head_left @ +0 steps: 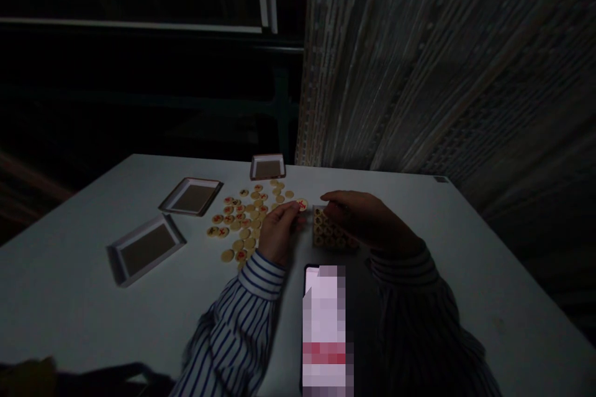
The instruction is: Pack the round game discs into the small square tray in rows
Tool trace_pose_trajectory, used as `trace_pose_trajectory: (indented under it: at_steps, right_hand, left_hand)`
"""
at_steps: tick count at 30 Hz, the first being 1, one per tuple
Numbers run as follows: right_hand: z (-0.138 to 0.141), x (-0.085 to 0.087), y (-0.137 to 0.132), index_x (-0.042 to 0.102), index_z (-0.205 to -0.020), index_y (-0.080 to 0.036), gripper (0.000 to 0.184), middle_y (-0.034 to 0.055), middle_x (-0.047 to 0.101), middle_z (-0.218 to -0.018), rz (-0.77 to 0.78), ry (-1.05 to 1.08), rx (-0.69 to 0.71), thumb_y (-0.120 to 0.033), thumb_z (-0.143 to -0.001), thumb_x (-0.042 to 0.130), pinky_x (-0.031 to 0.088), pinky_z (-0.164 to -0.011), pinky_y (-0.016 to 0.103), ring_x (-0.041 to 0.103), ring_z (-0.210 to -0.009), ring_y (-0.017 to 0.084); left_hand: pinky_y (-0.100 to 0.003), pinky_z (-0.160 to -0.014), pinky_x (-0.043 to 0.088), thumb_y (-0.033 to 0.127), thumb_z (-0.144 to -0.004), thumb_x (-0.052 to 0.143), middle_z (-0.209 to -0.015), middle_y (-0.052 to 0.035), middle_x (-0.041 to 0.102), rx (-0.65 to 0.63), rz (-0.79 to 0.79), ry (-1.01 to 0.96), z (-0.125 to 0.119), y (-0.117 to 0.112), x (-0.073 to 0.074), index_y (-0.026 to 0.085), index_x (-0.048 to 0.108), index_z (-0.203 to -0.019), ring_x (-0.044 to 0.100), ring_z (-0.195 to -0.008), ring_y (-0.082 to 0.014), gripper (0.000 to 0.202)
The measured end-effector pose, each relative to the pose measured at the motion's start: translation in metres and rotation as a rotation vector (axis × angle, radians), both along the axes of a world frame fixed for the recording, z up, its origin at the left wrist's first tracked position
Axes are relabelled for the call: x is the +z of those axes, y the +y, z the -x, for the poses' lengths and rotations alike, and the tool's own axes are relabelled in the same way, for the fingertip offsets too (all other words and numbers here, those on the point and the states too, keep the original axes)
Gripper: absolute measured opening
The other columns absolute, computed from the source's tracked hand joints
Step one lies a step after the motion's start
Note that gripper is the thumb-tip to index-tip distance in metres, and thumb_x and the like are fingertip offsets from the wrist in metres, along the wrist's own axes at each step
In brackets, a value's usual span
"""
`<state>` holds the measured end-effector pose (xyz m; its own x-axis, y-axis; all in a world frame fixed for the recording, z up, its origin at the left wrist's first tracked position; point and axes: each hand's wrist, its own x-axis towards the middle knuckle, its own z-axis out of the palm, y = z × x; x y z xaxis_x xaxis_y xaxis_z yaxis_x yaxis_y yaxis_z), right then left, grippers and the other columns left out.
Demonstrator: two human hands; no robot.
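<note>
My left hand pinches a round cream game piece with a red mark, holding it just left of a small box packed with similar pieces. Over the box's right side rests my right hand, fingers curled on its far edge. Several loose round pieces, marked red or dark, lie scattered on the white table to the left of my hands. Both sleeves are striped.
Three shallow box lids or trays lie on the table: one at the near left, one further back, a small one at the far edge. A lit phone lies between my forearms. A curtain hangs behind at right.
</note>
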<state>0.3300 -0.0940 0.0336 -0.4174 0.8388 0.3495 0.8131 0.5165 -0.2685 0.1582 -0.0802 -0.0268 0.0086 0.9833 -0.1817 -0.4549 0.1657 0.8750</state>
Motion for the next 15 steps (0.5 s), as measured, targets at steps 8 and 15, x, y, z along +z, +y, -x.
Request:
trace_pose_trajectory:
  at_steps: [8, 15]
  right_hand:
    - [-0.01, -0.016, 0.001, 0.062, -0.103, -0.019, 0.024, 0.0062, 0.068, -0.095, 0.057, 0.039, 0.065, -0.028, -0.088, 0.045, 0.047, -0.073, 0.028, 0.062, -0.084, 0.016]
    - [-0.012, -0.038, 0.005, 0.064, -0.097, -0.02, 0.021, 0.0055, 0.069, -0.093, 0.12, 0.284, 0.06, -0.03, -0.084, 0.05, 0.048, -0.074, 0.03, 0.063, -0.083, 0.016]
  left_hand:
    - [-0.021, -0.061, 0.047, 0.031, -0.062, 0.073, -0.076, -0.0022, 0.07, -0.12, 0.03, -0.104, -0.008, 0.001, -0.025, 0.015, 0.068, -0.081, 0.061, -0.065, -0.0106, 0.025]
    - [-0.023, -0.063, 0.048, 0.033, -0.061, 0.074, -0.075, -0.0037, 0.07, -0.184, 0.069, -0.09, -0.013, -0.003, -0.04, 0.014, 0.068, -0.081, 0.062, -0.065, -0.0122, 0.029]
